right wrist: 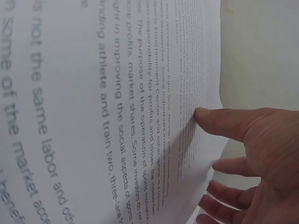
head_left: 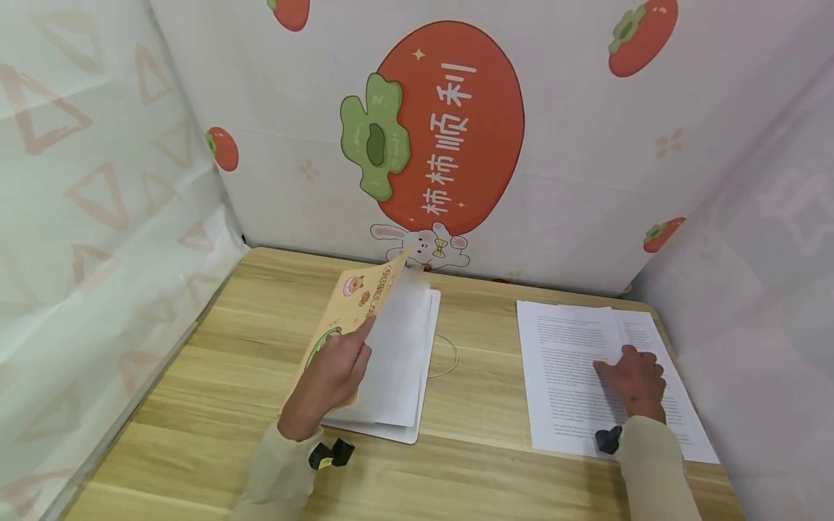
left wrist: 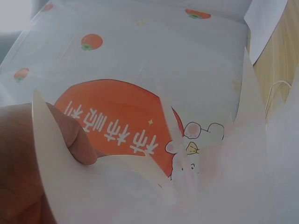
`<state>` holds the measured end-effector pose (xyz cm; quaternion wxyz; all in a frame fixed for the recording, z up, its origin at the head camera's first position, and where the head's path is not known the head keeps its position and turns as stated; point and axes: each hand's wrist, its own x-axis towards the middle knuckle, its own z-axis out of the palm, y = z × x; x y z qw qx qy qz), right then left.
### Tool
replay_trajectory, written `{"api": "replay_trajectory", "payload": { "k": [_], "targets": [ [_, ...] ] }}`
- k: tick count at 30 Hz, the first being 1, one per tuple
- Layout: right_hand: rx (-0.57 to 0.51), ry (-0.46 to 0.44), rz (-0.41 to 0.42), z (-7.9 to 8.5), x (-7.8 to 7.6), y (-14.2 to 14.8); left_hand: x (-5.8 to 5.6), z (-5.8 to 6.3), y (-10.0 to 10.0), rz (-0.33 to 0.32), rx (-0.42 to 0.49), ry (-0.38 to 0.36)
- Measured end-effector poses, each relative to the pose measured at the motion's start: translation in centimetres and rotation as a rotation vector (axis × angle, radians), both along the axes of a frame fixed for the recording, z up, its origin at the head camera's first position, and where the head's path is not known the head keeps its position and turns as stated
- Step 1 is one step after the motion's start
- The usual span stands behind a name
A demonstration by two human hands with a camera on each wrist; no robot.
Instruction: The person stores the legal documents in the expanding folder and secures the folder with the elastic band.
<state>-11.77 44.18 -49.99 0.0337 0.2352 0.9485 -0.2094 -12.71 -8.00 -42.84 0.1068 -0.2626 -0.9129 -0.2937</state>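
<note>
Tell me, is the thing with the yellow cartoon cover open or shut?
Open, though not laid flat: the left hand holds the yellow cover raised at an angle, exposing white sheets.

A small desk booth, by the look of it: pale, creased screens (head_left: 287, 108) stand right behind the wood-grain table (head_left: 482, 405) and along its left and right sides. The one behind the table carries a big cartoon persimmon (head_left: 478, 145) and a rabbit (head_left: 449, 250); printed pages (head_left: 567, 376) and a folder (head_left: 394, 362) lie on the table.
</note>
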Motion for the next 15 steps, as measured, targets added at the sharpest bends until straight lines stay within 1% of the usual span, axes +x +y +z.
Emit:
{"api": "replay_trajectory", "payload": {
  "k": [3, 9, 15],
  "targets": [
    [0.002, 0.012, -0.006, -0.13, 0.04, -0.08, -0.02, -0.03, 0.00, 0.001, -0.002, 0.003],
    [-0.031, 0.046, -0.056, -0.19, 0.00, -0.23, -0.03, 0.04, -0.03, 0.003, -0.005, -0.010],
    [-0.044, 0.075, -0.079, -0.44, 0.00, -0.24, 0.01, 0.11, -0.04, 0.006, -0.009, -0.013]
  ]
}}
